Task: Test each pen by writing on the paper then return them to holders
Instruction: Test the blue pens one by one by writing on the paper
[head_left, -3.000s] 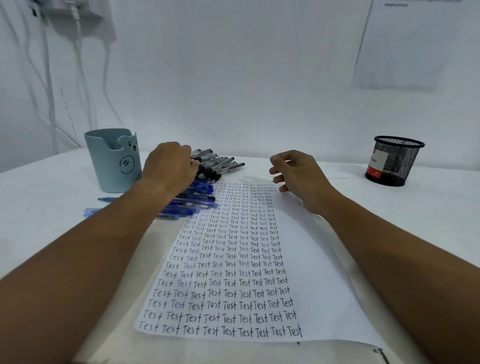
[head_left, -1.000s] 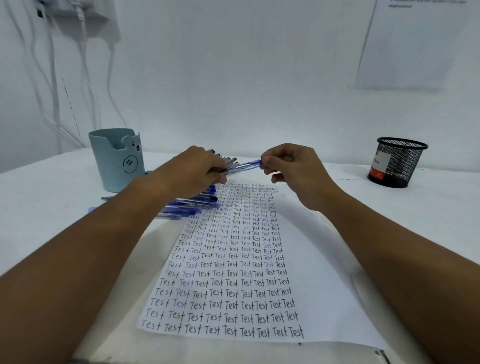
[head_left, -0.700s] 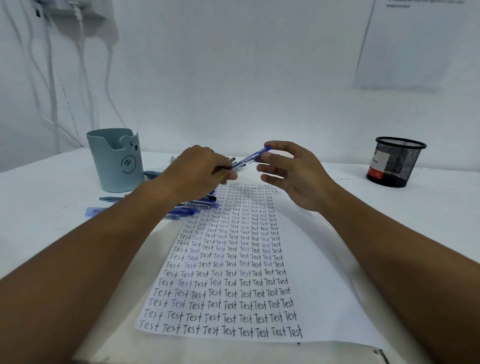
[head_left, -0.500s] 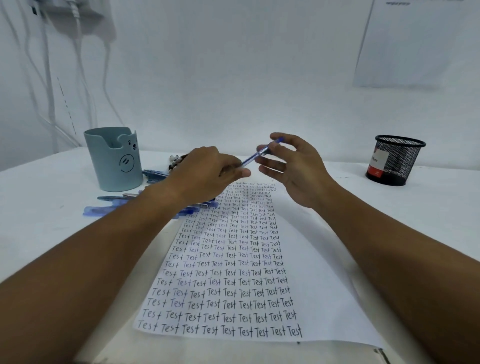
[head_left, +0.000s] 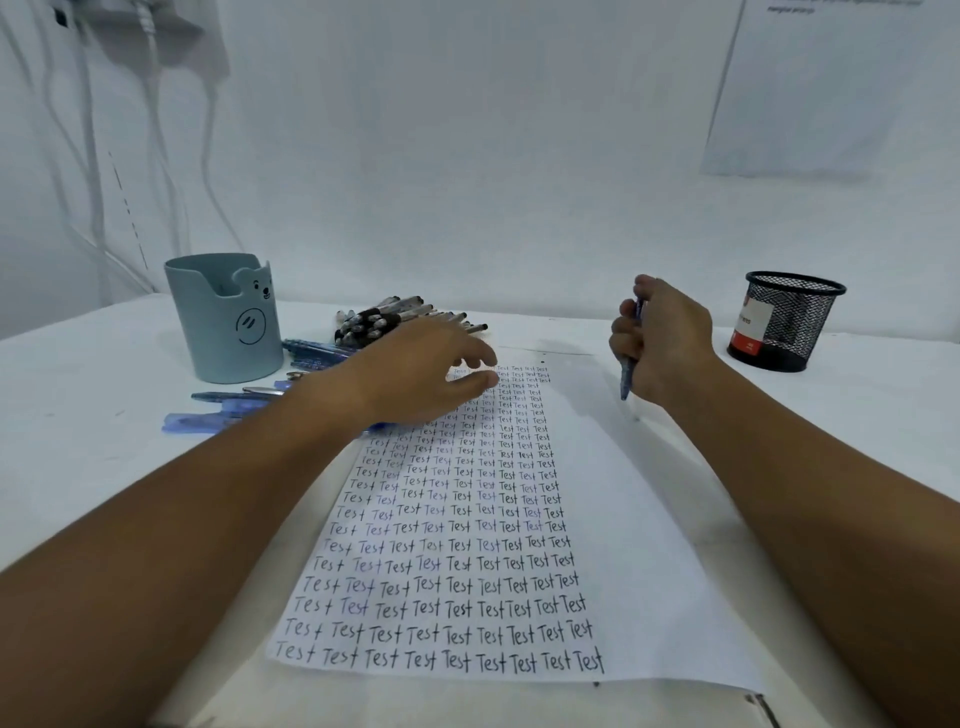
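The right hand (head_left: 667, 345) grips a blue plastic pen (head_left: 628, 371), tip down above the white paper sheet (head_left: 639, 519) covered in "Test". The left hand (head_left: 421, 371) hangs over the sheet with loose fingers, holding nothing.

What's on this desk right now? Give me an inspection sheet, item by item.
Surface: white table, part covered by paper filled with rows of "Test".
Job's things: blue pen in right hand; blue pens and black pens lying loose; bear holder; mesh holder.
Clutter: nothing seen.
Hands: left hand open over the paper's far left; right hand grips the pen, tip down.
Cables: white cables on the wall, left.
Surroundings: white wall, posted sheet.
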